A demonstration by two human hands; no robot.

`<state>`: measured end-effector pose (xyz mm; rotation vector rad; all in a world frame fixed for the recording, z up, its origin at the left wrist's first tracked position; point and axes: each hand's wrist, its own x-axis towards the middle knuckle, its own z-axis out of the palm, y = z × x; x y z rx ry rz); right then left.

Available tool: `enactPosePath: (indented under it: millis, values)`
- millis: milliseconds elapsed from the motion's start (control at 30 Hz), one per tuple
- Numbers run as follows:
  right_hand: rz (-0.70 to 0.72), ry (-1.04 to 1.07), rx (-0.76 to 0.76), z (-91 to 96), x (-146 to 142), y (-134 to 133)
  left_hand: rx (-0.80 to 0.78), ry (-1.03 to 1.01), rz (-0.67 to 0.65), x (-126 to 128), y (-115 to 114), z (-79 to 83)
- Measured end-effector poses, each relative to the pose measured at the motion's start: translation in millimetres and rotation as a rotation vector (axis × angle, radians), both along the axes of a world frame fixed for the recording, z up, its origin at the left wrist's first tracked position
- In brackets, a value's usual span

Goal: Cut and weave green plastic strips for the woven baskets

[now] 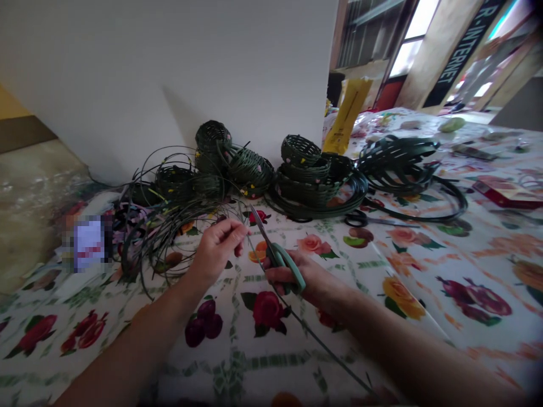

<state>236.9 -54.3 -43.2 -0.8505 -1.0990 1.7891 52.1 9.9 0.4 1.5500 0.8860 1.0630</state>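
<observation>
Green-handled scissors point up-left; green strand runs down-right.

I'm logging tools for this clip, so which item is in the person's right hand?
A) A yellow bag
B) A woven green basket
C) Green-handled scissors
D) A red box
C. The right hand grips the scissors by their green handles, while the left hand pinches a thin green strand.
</observation>
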Motion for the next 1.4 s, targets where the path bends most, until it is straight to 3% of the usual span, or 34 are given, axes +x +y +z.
enactPosePath:
  millis: [133,267,500,700,1033,1400]
  values:
    - [-0.015,0.003,0.027,0.2,0,1,-0.082,0.066,-0.086,4,-12,-14.6]
    - [-0.019,0.011,0.029,0.1,1,1,-0.126,0.081,-0.157,7,-20,-16.0]
    - [0.024,-0.028,-0.020,5.1,0,-2,-0.056,-0.043,0.079,2,-5,-3.2]
    - [0.044,-0.056,-0.049,3.5,0,-3,-0.021,-0.096,0.147,-2,0,0.9]
    - [0.005,-0.054,0.033,8.8,2,-2,-0.091,0.075,-0.065,9,-19,-16.5]
    - [0.080,-0.060,-0.049,0.2,1,-3,-0.095,-0.192,0.003,-4,1,13.9]
